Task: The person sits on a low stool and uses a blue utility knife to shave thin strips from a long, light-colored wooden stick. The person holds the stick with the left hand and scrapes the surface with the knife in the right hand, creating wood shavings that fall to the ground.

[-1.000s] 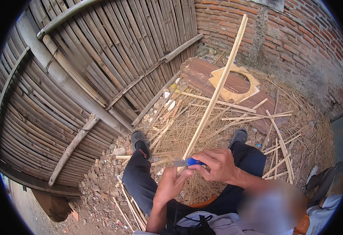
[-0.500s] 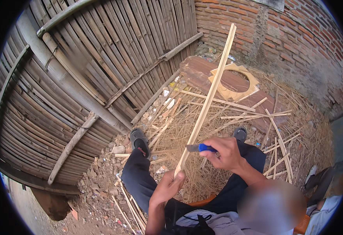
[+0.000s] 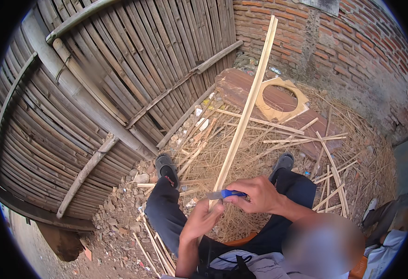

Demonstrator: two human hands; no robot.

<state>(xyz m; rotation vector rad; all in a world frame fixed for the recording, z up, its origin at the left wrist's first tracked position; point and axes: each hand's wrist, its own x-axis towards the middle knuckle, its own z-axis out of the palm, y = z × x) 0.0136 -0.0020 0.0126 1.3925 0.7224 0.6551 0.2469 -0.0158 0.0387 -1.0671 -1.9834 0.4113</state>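
Observation:
A long pale bamboo strip point(image 3: 244, 116) slants from my lap up toward the brick wall. Near its lower end, my left hand point(image 3: 203, 219) is closed round it, thumb on top. My right hand point(image 3: 258, 194) grips a knife point(image 3: 232, 192) by its blue handle. The short grey blade lies across the strip, just above my left thumb. Part of the handle is hidden by my right fingers.
Loose bamboo strips point(image 3: 334, 176) and shavings cover the ground between and beyond my feet. A brown board point(image 3: 234, 83) bears a pale panel with a round hole point(image 3: 265, 108). A bamboo fence point(image 3: 97, 69) stands left, a brick wall point(image 3: 353, 51) beyond. Another person's leg point(image 3: 376, 216) shows at right.
The knife in my right hand has moved down the strip, left and closer to my left hand. The strip's far end has shifted slightly up and left.

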